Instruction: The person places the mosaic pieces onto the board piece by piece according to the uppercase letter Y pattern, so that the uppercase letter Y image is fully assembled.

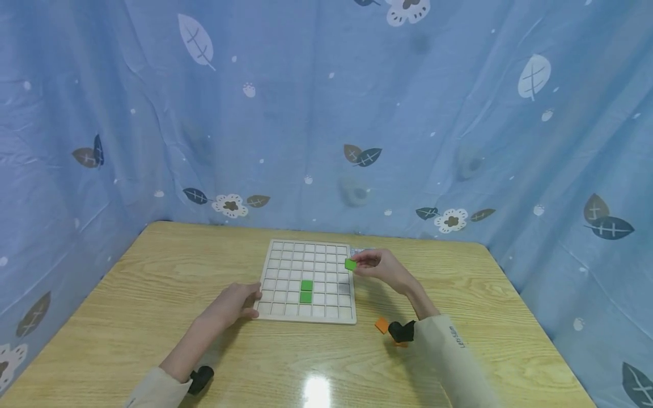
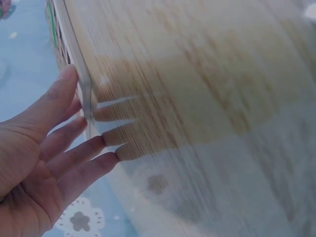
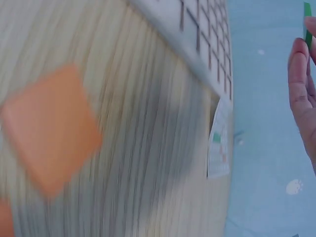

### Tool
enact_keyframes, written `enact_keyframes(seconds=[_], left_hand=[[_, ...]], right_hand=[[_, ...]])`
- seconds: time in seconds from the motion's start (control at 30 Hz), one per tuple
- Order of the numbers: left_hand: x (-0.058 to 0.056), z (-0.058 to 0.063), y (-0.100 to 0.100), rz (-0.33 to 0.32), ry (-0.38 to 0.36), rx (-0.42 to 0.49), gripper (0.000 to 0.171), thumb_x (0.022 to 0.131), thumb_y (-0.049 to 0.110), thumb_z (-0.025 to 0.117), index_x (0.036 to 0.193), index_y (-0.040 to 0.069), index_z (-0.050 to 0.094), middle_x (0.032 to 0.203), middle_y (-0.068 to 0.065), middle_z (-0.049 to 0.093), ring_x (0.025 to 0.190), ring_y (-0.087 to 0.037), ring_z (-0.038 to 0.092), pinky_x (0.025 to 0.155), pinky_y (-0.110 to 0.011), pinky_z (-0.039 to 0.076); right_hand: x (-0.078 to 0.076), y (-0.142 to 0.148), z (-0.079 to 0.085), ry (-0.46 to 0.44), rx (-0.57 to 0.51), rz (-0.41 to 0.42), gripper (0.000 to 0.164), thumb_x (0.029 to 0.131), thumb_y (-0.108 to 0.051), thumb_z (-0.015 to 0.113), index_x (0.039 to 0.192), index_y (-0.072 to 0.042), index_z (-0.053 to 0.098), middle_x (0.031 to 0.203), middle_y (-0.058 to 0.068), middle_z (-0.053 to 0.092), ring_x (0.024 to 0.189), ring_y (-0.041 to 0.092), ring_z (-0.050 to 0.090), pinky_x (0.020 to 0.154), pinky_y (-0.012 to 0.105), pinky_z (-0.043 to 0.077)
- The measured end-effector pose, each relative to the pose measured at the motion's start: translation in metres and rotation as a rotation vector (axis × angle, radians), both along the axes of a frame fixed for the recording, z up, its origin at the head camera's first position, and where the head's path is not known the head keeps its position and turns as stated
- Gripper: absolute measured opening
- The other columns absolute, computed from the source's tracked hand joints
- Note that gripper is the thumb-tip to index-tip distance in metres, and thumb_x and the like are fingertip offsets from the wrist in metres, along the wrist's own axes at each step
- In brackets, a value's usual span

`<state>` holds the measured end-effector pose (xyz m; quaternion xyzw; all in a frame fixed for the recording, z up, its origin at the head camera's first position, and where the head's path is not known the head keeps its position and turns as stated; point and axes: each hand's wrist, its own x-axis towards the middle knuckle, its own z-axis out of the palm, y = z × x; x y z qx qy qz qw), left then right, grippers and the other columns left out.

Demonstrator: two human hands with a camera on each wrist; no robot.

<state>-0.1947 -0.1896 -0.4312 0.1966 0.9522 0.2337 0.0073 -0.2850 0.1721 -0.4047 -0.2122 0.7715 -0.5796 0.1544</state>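
A pale grid board (image 1: 285, 319) lies on the table, with two green tiles (image 1: 306, 291) in neighbouring cells of one column. My left hand (image 1: 233, 303) rests at its front left corner; in the left wrist view the thumb (image 2: 61, 89) touches the board's edge, and the fairly straight fingers spread beside the corner. Over the right edge of the board, my right hand (image 1: 382, 268) pinches another green tile (image 1: 350, 264) between thumb and fingertips. In the right wrist view this green tile (image 3: 307, 19) shows edge-on at the upper right, part of the hand being cut off.
On the table (image 1: 204, 255), right of the board, an orange tile (image 1: 381, 324) lies near a second one (image 1: 401, 344), partly hidden by the right wrist's black strap mount. A printed paper (image 3: 218, 143) sits past the board's right side. A blue patterned curtain (image 1: 306, 113) hangs behind.
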Motion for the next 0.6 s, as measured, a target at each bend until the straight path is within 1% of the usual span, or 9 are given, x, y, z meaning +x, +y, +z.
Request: enact_keyframes(seconds=[0.1, 0.17, 0.27, 0.37, 0.53, 0.6], left_hand=[[0.001, 0.0, -0.001, 0.004, -0.008, 0.006, 0.046, 0.073, 0.011, 0.08, 0.112, -0.006, 0.062, 0.099, -0.008, 0.07, 0.103, -0.035, 0.063, 0.092, -0.047, 0.051], [0.0, 0.0, -0.001, 0.003, -0.008, 0.01, 0.05, 0.073, 0.01, 0.08, 0.115, -0.008, 0.06, 0.1, -0.009, 0.071, 0.105, -0.036, 0.062, 0.093, -0.048, 0.05], [0.0, -0.001, 0.0, 0.004, 0.0, 0.006, 0.048, 0.073, 0.011, 0.08, 0.113, -0.008, 0.061, 0.099, -0.009, 0.07, 0.104, -0.036, 0.062, 0.093, -0.048, 0.05], [0.0, -0.001, 0.0, 0.017, 0.001, 0.007, 0.044, 0.071, 0.011, 0.08, 0.109, -0.005, 0.063, 0.097, -0.009, 0.07, 0.103, -0.035, 0.063, 0.093, -0.047, 0.05], [0.0, -0.001, 0.0, 0.035, -0.005, 0.003, 0.034, 0.071, 0.01, 0.081, 0.1, 0.0, 0.064, 0.096, -0.007, 0.07, 0.1, -0.033, 0.064, 0.09, -0.045, 0.052], [0.0, -0.001, 0.001, 0.028, -0.005, -0.003, 0.031, 0.072, 0.01, 0.08, 0.096, 0.003, 0.063, 0.095, -0.006, 0.07, 0.097, -0.031, 0.064, 0.086, -0.044, 0.053]], right_hand=[[-0.001, -0.009, -0.002, -0.012, -0.022, 0.01, 0.035, 0.086, -0.003, 0.071, 0.118, 0.008, 0.061, 0.11, 0.012, 0.065, 0.092, 0.014, 0.063, 0.088, 0.038, 0.055], [-0.003, -0.015, -0.005, -0.024, -0.041, 0.022, 0.036, 0.086, -0.002, 0.07, 0.118, 0.009, 0.061, 0.109, 0.012, 0.066, 0.091, 0.014, 0.063, 0.089, 0.041, 0.054], [-0.004, -0.025, -0.01, -0.04, -0.066, 0.027, 0.036, 0.086, -0.001, 0.069, 0.118, 0.011, 0.06, 0.109, 0.013, 0.066, 0.091, 0.013, 0.064, 0.09, 0.043, 0.053], [-0.005, -0.035, -0.015, -0.05, -0.081, 0.001, 0.035, 0.086, 0.0, 0.069, 0.118, 0.011, 0.061, 0.109, 0.014, 0.067, 0.091, 0.012, 0.065, 0.091, 0.041, 0.053], [-0.005, -0.051, -0.024, -0.031, -0.047, -0.037, 0.032, 0.086, -0.001, 0.069, 0.116, 0.009, 0.063, 0.108, 0.017, 0.067, 0.089, 0.011, 0.065, 0.088, 0.041, 0.054], [-0.005, -0.058, -0.027, -0.028, -0.034, -0.037, 0.03, 0.087, 0.0, 0.068, 0.115, 0.01, 0.063, 0.107, 0.019, 0.066, 0.087, 0.012, 0.064, 0.086, 0.043, 0.055]])
